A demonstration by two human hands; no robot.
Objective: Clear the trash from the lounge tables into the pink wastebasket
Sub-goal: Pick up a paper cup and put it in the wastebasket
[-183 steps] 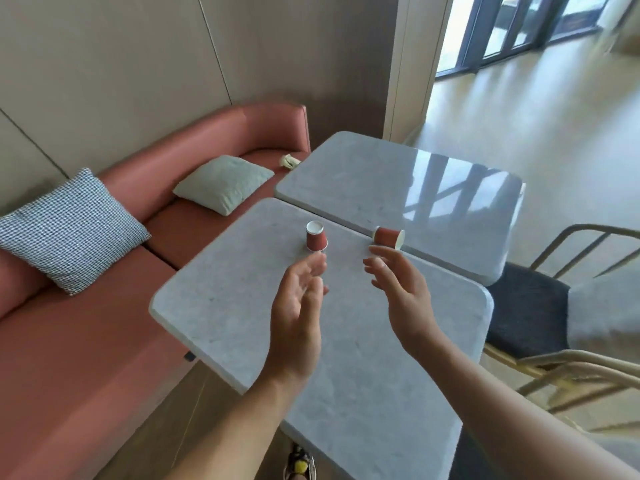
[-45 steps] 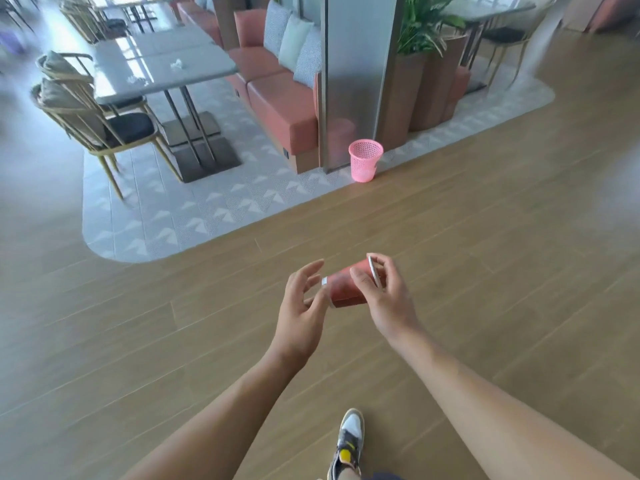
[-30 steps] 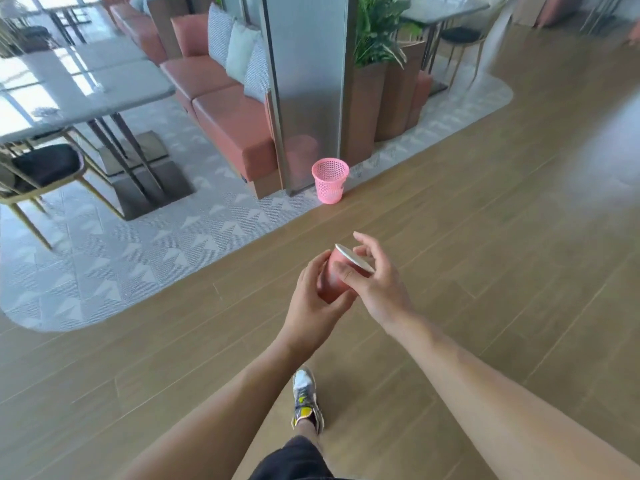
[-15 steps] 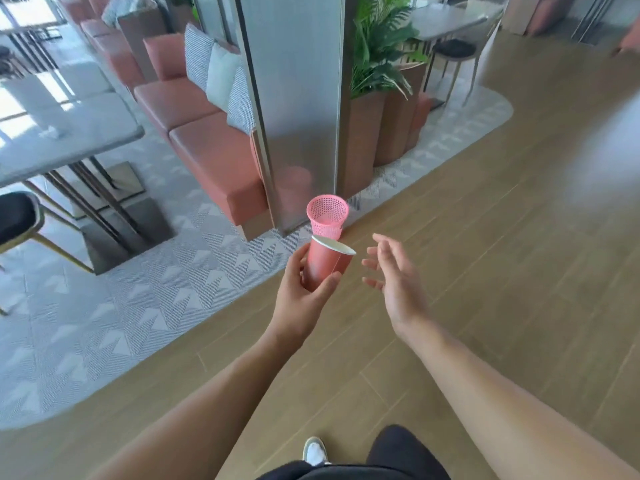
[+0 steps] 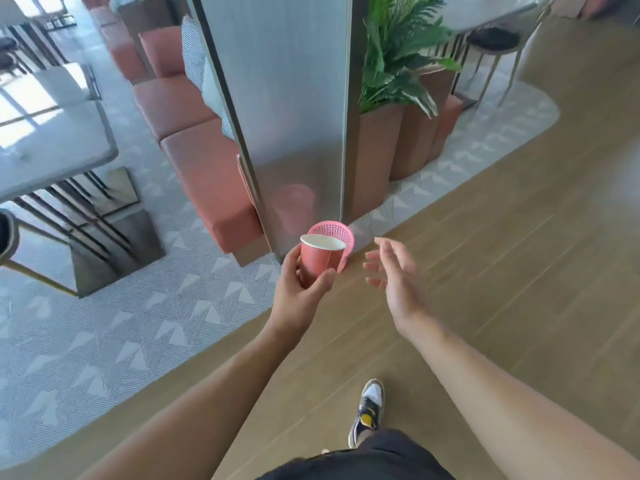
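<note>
My left hand [image 5: 300,295] grips a red paper cup [image 5: 320,258] upright by its lower part, white inside showing at the rim. Whether a second cup is nested in it I cannot tell. The pink wastebasket [image 5: 337,233] stands on the floor at the foot of a metal pillar, directly behind the cup, which hides most of it. My right hand [image 5: 394,271] hovers to the right of the cup with fingers spread and nothing in it.
The metal pillar [image 5: 284,109] rises just behind the basket. A red bench sofa [image 5: 207,168] runs to its left, planters with a green plant [image 5: 398,64] to its right. A grey table [image 5: 52,143] stands far left on patterned carpet. Wood floor lies underfoot.
I have walked closer to the pillar and basket. The cup stays in my left hand and now lines up in front of the basket. My right hand remains off the cup.
</note>
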